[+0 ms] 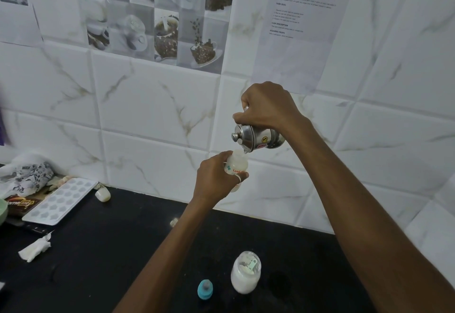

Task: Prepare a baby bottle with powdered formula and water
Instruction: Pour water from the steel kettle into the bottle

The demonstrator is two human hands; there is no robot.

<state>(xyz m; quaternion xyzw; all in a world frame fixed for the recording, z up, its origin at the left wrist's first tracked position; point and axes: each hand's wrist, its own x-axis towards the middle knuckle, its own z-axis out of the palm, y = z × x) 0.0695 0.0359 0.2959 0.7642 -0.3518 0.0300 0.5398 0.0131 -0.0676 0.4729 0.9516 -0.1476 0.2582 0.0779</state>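
My left hand (213, 177) grips a small clear baby bottle (236, 166) with red lettering, held upright in the air in front of the tiled wall. My right hand (267, 107) holds a lidded steel kettle (256, 138) tipped to the left, its spout right over the bottle's open mouth. On the black counter below stands an open jar of white formula powder (245, 274) with a pale scoop inside. The bottle's blue cap with teat (205, 288) sits just left of the jar.
The black counter (98, 251) meets a white tiled wall. At the left lie a white ice-cube tray (60, 200), a chocolate pack (19, 204), patterned cloth (24, 177), a crumpled tissue (34, 250) and a small white object (103, 194).
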